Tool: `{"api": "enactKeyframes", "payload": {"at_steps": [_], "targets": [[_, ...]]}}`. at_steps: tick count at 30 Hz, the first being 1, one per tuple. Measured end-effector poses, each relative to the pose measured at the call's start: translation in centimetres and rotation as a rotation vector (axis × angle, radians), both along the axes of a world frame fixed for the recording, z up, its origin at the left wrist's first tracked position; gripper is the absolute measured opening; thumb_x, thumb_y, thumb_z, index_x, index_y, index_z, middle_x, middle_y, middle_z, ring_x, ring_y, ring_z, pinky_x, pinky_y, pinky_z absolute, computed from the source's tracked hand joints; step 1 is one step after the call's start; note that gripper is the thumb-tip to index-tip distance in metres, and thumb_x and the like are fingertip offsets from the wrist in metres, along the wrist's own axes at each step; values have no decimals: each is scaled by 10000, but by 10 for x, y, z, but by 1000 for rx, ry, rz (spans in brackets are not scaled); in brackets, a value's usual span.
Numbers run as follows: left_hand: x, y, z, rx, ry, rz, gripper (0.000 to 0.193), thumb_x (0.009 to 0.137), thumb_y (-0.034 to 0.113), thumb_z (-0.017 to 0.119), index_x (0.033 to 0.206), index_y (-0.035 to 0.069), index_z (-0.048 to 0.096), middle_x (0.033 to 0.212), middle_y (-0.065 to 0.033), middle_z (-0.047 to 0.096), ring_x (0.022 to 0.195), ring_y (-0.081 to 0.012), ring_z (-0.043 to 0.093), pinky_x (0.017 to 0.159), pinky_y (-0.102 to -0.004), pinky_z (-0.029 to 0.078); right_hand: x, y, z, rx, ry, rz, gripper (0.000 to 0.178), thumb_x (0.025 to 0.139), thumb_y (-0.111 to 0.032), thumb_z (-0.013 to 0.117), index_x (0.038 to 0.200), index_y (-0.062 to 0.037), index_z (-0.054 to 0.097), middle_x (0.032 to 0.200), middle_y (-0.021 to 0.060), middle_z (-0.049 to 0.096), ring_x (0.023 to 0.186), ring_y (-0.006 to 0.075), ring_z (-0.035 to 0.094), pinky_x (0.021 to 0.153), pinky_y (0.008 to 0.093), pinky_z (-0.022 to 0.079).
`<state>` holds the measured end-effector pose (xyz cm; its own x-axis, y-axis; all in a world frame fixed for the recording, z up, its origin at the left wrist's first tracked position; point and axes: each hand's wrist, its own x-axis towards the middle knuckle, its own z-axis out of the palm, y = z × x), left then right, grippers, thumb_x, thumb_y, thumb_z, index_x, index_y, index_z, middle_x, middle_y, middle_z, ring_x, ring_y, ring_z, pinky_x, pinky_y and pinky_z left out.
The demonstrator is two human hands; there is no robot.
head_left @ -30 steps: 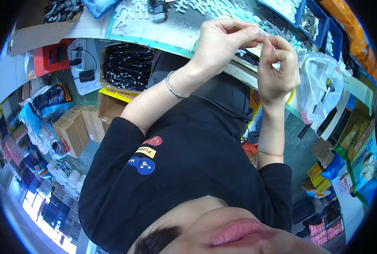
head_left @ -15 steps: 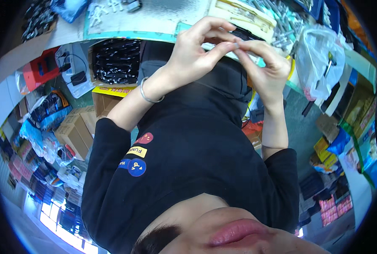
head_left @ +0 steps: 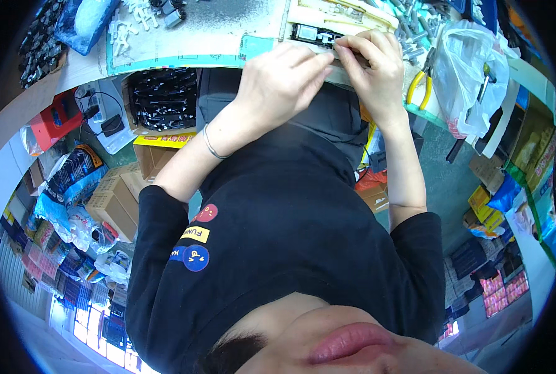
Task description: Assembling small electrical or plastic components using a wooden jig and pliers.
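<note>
My left hand (head_left: pixel 282 80) is held at the table's front edge, its fingers closed and somewhat blurred. Anything between its fingertips is hidden. Close by on the right, my right hand (head_left: pixel 376 70) has its thumb and forefinger bent together in a pinch at the right end of a black oblong assembly (head_left: pixel 308 33). Whatever sits in that pinch is too small to name. The assembly, with silvery and white parts inside, lies in a cream-coloured tray-like holder (head_left: pixel 359 9). A small gap parts the two hands.
Yellow-handled pliers (head_left: pixel 420 88) lie right of my right hand, beside a clear plastic bag (head_left: pixel 468 78). Grey cylindrical parts (head_left: pixel 418 25) are heaped behind them. White plastic pieces (head_left: pixel 123 34) lie at the table's left. Below the edge stands a box of black parts (head_left: pixel 164 100).
My hands have moved apart from where their fingertips met. The right one is now at the black assembly, which shows more plainly. The pliers have come into fuller view.
</note>
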<state>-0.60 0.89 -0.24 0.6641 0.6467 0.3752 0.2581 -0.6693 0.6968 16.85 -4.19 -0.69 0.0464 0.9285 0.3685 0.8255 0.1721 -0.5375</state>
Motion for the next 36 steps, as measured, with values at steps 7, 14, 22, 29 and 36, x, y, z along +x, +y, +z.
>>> {"api": "enactKeyframes", "payload": {"at_steps": [7,14,22,29,36], "targets": [[3,-21,-14,402,374,33,454,757,240,652,1156,39,564,767,-22,511,622,-151,501,532,-269,417,0,1,3,20,-58,42,113,693,-104,684,802,-83,661,746,12,581,751,200,544,709,331,396],[10,-28,-13,365,406,68,455,755,238,647,1144,16,564,746,-28,501,596,-141,500,518,-260,408,-2,-2,7,-31,-113,33,149,696,-104,676,844,-95,662,760,7,577,765,189,547,766,338,385],[-4,12,-6,405,105,102,281,716,138,684,981,49,650,605,-13,488,497,-154,512,451,-281,404,24,4,32,-17,-25,-10,188,736,-129,686,923,-101,676,845,39,620,817,202,570,804,329,383],[5,33,2,324,75,-1,152,708,169,712,768,66,617,573,-32,518,499,-194,535,460,-315,409,154,95,42,-219,-525,-328,306,766,-313,636,1001,-122,672,971,118,648,936,323,582,824,415,448],[-36,103,42,154,27,394,174,787,113,634,938,28,644,706,-103,580,579,-223,581,512,-322,451,137,121,36,-256,-636,-275,180,738,-216,619,756,-51,688,730,149,650,753,305,621,708,428,431]]}}
